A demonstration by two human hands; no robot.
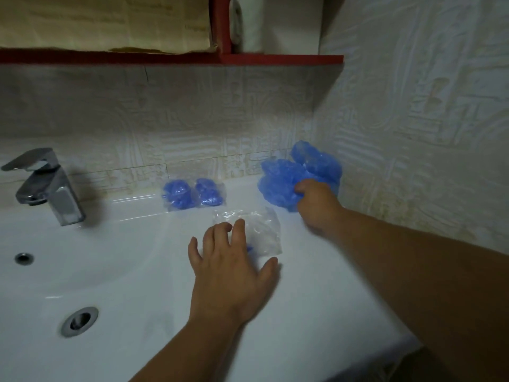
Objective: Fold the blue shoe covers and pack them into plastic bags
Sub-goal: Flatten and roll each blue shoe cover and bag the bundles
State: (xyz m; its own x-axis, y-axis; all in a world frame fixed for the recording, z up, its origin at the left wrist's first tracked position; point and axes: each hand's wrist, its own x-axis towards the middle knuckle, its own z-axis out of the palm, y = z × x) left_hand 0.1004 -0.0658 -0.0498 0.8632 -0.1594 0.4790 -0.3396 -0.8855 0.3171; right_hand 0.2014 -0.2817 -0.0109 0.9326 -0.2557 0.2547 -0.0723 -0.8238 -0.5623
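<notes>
A loose heap of blue shoe covers [286,177] lies in the far right corner of the white sink counter [316,285]. My right hand [316,204] reaches into the heap, its fingers closed on blue material. Two small plastic bags stuffed with blue shoe covers [192,195] sit side by side against the tiled wall. A clear plastic bag [261,230] lies flat on the counter, with a bit of blue showing at its near edge. My left hand [234,267] rests spread over the bag's left part, fingers apart.
A chrome faucet [46,186] stands at the left above the basin, with the drain [80,321] and an overflow hole [24,258] below it. A red shelf [275,59] hangs overhead. Tiled walls close off the back and right side.
</notes>
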